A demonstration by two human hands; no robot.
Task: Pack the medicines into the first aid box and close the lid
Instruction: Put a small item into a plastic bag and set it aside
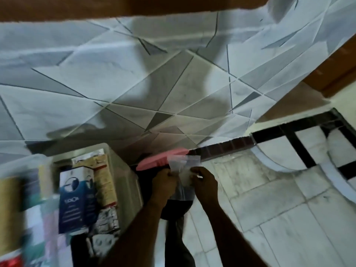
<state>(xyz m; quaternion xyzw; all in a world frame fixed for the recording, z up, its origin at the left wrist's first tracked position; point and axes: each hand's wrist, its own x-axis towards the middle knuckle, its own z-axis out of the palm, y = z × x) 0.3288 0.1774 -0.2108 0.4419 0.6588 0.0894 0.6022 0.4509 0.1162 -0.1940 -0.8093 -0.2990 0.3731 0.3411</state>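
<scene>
Holding a small clear plastic zip bag (184, 164) up between them, the left hand (164, 183) and the right hand (205, 182) each pinched one side of it near the top. The fingers were curled tight on the thin plastic, and the two hands were close together but not touching. Something pale sat inside the bag, too blurred to tell what it was. The bag was out in the air, just to the right of a white plastic box (126, 180) and not inside it. That box was open at the top and packed full. In it stood a blue and white card box (77, 197) with white writing too blurred to read. Beside that was a tan card box (105, 182) with a red stripe, and lower down lay crinkly silver foil pill strips (107, 218). More coloured things at the far left were only a yellow, green and red blur. A pink flat thing (163, 158) lay just past the hands, near the corner of the white box. Under it all was a smooth floor of white and grey tiles (134, 74) cut into pointy triangles. On the right were pale square tiles (269, 199) with black strips (289, 130).
</scene>
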